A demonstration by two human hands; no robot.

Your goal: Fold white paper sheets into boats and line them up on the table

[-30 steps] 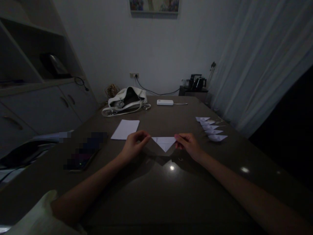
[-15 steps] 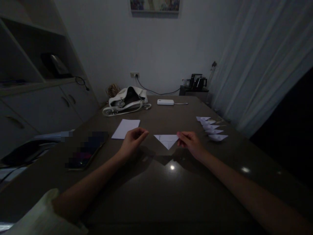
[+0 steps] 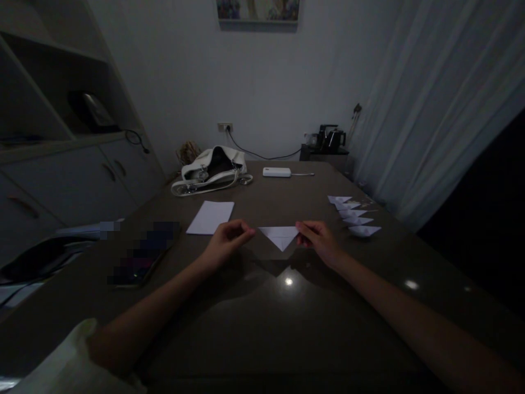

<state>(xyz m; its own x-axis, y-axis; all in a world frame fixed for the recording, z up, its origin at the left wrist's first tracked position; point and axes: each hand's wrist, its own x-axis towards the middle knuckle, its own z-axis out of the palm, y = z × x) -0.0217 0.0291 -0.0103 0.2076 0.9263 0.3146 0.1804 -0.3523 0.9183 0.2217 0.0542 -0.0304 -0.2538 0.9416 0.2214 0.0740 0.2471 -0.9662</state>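
Observation:
My right hand (image 3: 318, 238) pinches the right corner of a folded white paper triangle (image 3: 280, 237), which hangs point down above the table. A crease runs across it near its lower point. Close to the paper's opposite corner is my left hand (image 3: 227, 241), its thumb and forefinger tips pressed together with nothing visible in them. A small gap seems to separate those fingertips from the paper. To the right, several folded paper boats (image 3: 364, 231) stand in a row. A stack of white paper (image 3: 210, 217) lies beyond my left hand.
A phone-like device (image 3: 145, 257), partly pixelated, lies on the table (image 3: 262, 328) at left. Farther back are a white handbag (image 3: 215, 167) and a white power bank (image 3: 276, 172) with a short cable. A black kettle (image 3: 334, 140) stands beyond the far right end.
My left hand has moved slightly right and down, closer to the paper triangle's left corner. My right hand keeps its pinch, and the paper stays almost in place.

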